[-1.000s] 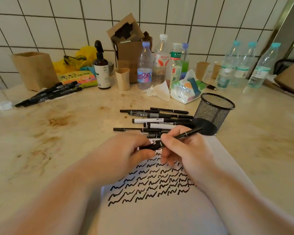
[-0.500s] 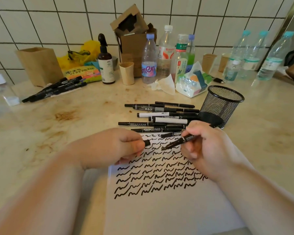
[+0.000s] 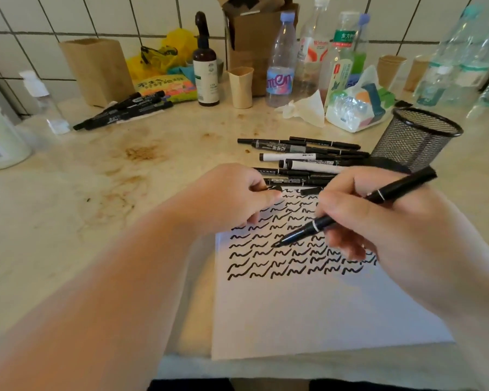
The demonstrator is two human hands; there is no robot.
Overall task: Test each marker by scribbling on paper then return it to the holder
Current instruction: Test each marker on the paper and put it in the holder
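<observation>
My right hand [image 3: 378, 221] grips a black marker [image 3: 305, 231] like a pen, uncapped, its tip down among the black squiggles on the white paper [image 3: 308, 303]. My left hand [image 3: 232, 198] pinches the marker's black cap [image 3: 273, 188] between thumb and fingers, resting at the paper's upper left corner. A pile of several black and white markers [image 3: 299, 159] lies just beyond the paper. The black mesh holder [image 3: 418, 136] stands at the pile's right end, tilted in view.
A second bunch of black markers [image 3: 124, 111] lies at the back left beside a brown paper bag [image 3: 96, 69]. Bottles [image 3: 280, 63], a paper cup [image 3: 240, 87], a dark pump bottle [image 3: 206, 69] and a tissue pack [image 3: 356, 105] line the tiled wall. The counter's front edge is just below the paper.
The cap came off the marker: the hands separated, the left keeping the cap. My right hand turned the marker and lowered its tip onto the paper.
</observation>
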